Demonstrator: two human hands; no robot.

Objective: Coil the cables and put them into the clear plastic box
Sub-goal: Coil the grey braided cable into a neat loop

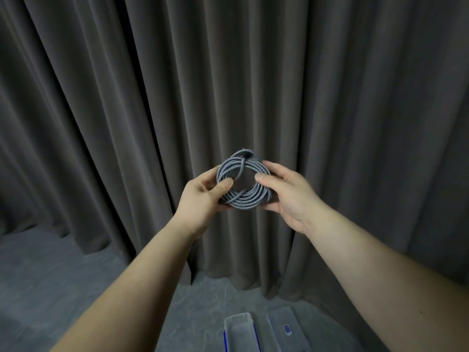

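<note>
A grey braided cable [243, 196] is wound into a tight round coil and held up in the air at the middle of the head view. My left hand [203, 196] grips the coil's left side, thumb on its front. My right hand [286, 196] grips the right side, thumb pressed on the rim. One strand crosses over the top of the coil. The clear plastic box [241, 331] lies on the floor far below, at the bottom edge of the view, with blue marks on its sides.
A clear lid [286, 329] with a small blue label lies to the right of the box on the grey floor [50, 275]. A dark pleated curtain [228, 72] fills the whole background behind my hands.
</note>
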